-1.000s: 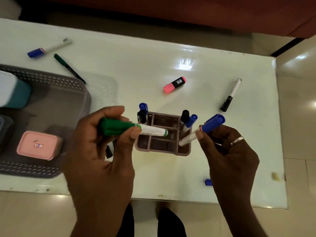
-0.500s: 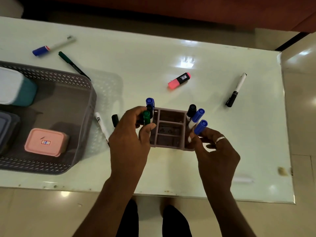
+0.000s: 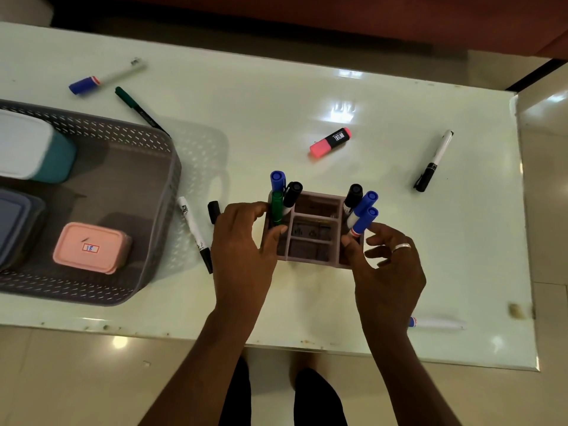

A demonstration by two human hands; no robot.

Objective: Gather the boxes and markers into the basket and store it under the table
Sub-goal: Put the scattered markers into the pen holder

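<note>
1. On the left of the surface [image 3: 276, 96] sits the grey basket [image 3: 166, 167], biggest thing here. Perforated plastic, probably light but a bit flexy once loaded, so I'd take it by both rims for the trip under the table. It already holds a white-and-teal box [image 3: 33, 146], a dark lidded box [image 3: 15, 222] and a pink box [image 3: 92, 247]. They look like rigid plastic, easy to handle.
2. Dead centre is the brown pen holder [image 3: 313, 232], stiff with dividers and tall markers sticking out, so likely top-heavy. Grabbing low on the two side walls is the safe bet.
3. Left hand [image 3: 242, 250]: its grip is on the holder's left wall, thumb inside, next to the green marker [image 3: 277, 207].
4. Right hand [image 3: 387, 272]: thumb on the right wall, other fingers spread loose, grasping nothing that I can make out. A blue marker [image 3: 364, 221] stands just beside it.
5. Loose markers are smooth and round, so they'll roll: pink highlighter [image 3: 330, 142], black-capped marker [image 3: 433, 161], white marker [image 3: 195, 232] near the basket.
6. Versus a second ago: the green and blue markers were held in the air, one per hand; now both stand in the holder and the hands have dropped onto its sides.
</note>
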